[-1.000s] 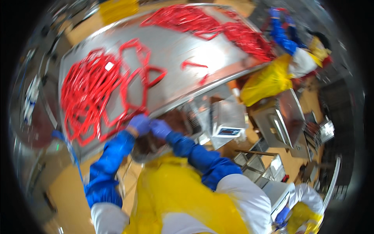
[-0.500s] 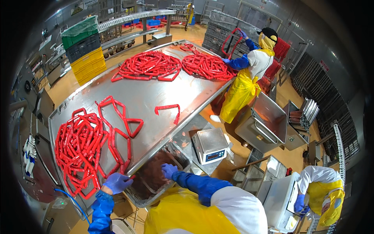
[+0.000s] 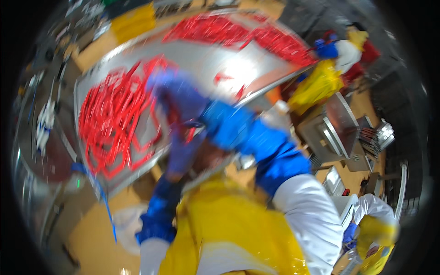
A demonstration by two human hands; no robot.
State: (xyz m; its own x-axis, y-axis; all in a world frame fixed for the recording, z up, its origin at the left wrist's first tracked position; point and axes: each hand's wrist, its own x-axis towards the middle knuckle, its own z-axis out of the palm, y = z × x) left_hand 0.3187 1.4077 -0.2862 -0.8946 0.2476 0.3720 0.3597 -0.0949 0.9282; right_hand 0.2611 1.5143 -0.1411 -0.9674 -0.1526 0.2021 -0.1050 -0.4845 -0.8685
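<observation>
The picture is heavily motion-blurred. My right hand [image 3: 170, 89], in a purple glove with a blue sleeve cover, reaches far across the steel table [image 3: 201, 59] over the near pile of red sausage strings [image 3: 114, 119]. My left hand [image 3: 183, 149], also purple-gloved, is lower, at the table's near edge beside a dark tub [image 3: 213, 158]. The blur hides the fingers of both hands and whether they hold anything. My yellow apron [image 3: 229, 229] fills the bottom of the view.
A second heap of red sausage strings [image 3: 238, 32] lies at the table's far end, where a co-worker in a yellow apron [image 3: 321, 80] stands. A steel cart [image 3: 332, 130] is to the right. Another person [image 3: 373, 227] is at lower right. Yellow crates [image 3: 133, 20] are beyond the table.
My right arm has swung up from the table's near edge and across over the sausage pile. My left hand has shifted right toward the tub. The view has tilted and blurred.
</observation>
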